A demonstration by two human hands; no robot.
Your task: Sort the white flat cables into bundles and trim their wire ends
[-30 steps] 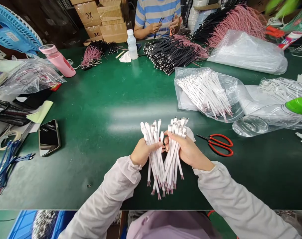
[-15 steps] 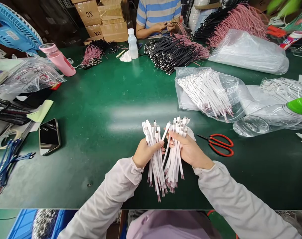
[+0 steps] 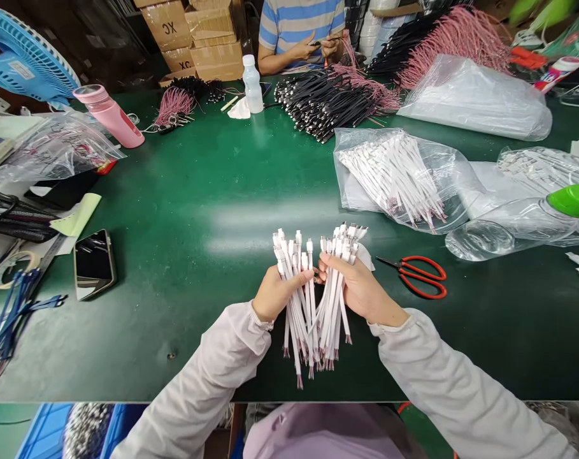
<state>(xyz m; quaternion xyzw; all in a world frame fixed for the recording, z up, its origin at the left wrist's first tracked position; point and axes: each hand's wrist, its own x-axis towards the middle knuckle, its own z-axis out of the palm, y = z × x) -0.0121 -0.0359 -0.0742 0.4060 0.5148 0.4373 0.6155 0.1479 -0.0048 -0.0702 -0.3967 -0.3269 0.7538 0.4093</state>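
My left hand (image 3: 280, 290) is closed round a bundle of short white cables (image 3: 299, 319), thumb across the front. Their plug ends point away from me, and pinkish bare wire ends hang toward the table's near edge. A second bundle of the same white cables (image 3: 334, 309) is in my right hand (image 3: 368, 290), its thumb pressed over the cables just below the plugs. The two bundles nearly meet, with the fingertips close together between them. Right of my right hand lie red-handled scissors (image 3: 423, 276). The fingers behind the bundles are partly hidden.
On the green table (image 3: 174, 210) lie a phone (image 3: 94, 264) at left and a bag of white cables (image 3: 394, 178) at right. A clear bottle with a green cap (image 3: 509, 226) lies beyond the scissors. Across the table, a person handles wires behind black cables (image 3: 325, 102).
A cable that slanted between the two bundles now stands with the left bundle under my left thumb. The gap between the plug ends has widened. Both hands stay in nearly the same place.
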